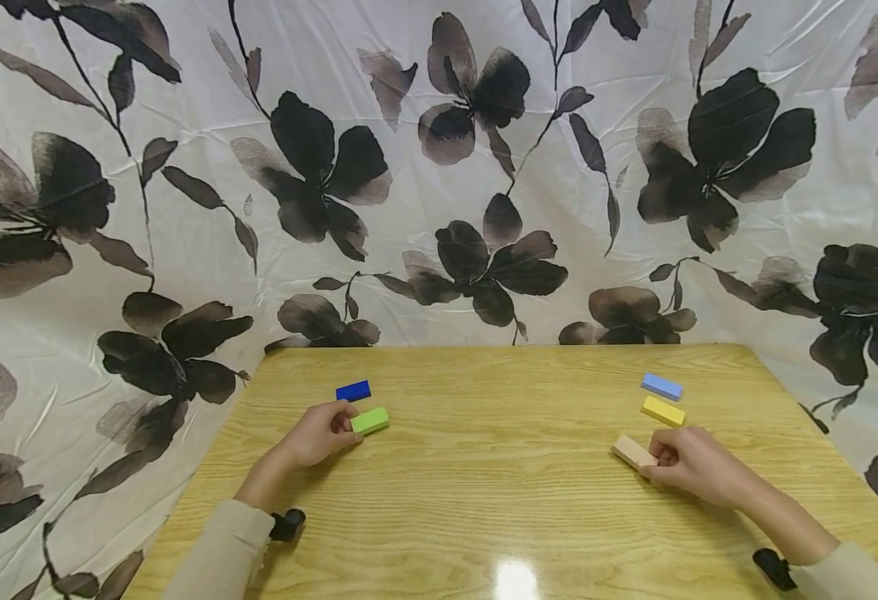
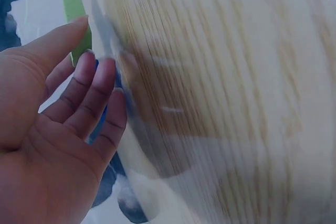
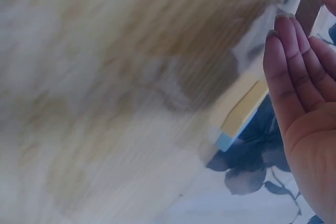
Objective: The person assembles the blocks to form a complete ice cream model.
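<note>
My left hand (image 1: 318, 435) pinches a lime green block (image 1: 370, 421) by its near end, between thumb and fingers. Just behind that block lies a dark blue block (image 1: 353, 390) on the table. In the left wrist view the thumb presses against the green block (image 2: 73, 9) while the other fingers bend loosely. On the other side, my right hand (image 1: 697, 465) pinches the near end of a beige block (image 1: 634, 452). A yellow block (image 1: 664, 411) lies beyond the right hand, with a light blue block (image 1: 661, 386) behind it.
The blocks are spread over a wood-grain table (image 1: 484, 467) whose far edge meets a white curtain (image 1: 408, 192) with dark flowers. Dark wrist cameras sit at both sleeves. A bright glare spot shows at the table's near side.
</note>
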`<act>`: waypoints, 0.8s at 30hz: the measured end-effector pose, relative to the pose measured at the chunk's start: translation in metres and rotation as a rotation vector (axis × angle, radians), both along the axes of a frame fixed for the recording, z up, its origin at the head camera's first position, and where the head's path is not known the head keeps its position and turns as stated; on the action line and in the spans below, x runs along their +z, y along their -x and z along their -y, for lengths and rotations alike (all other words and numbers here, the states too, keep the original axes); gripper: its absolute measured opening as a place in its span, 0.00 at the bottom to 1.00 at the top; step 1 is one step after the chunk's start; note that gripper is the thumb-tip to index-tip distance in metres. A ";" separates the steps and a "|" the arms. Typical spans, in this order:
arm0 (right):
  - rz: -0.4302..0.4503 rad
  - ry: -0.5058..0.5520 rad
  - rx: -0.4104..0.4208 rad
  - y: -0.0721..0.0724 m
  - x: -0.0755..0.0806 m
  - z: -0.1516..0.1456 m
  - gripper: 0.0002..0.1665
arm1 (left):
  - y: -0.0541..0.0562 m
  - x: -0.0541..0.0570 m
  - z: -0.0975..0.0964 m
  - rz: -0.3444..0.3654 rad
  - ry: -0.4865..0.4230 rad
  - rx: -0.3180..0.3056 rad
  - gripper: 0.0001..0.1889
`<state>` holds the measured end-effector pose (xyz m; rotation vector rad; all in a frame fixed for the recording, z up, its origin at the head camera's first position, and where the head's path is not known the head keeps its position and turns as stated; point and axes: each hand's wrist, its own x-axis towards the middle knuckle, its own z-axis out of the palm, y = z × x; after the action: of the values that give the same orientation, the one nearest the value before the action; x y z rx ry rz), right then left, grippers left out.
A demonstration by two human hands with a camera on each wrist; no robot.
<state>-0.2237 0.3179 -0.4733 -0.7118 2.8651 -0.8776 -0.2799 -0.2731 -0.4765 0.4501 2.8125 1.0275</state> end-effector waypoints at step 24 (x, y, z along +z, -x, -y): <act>-0.102 -0.009 0.145 0.022 0.008 0.049 0.09 | 0.002 0.002 -0.032 -0.013 -0.066 -0.096 0.14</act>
<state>-0.2460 0.2689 -0.4655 -0.9764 2.8571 -0.8316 -0.2818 -0.2411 -0.4740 0.5940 2.7447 1.1040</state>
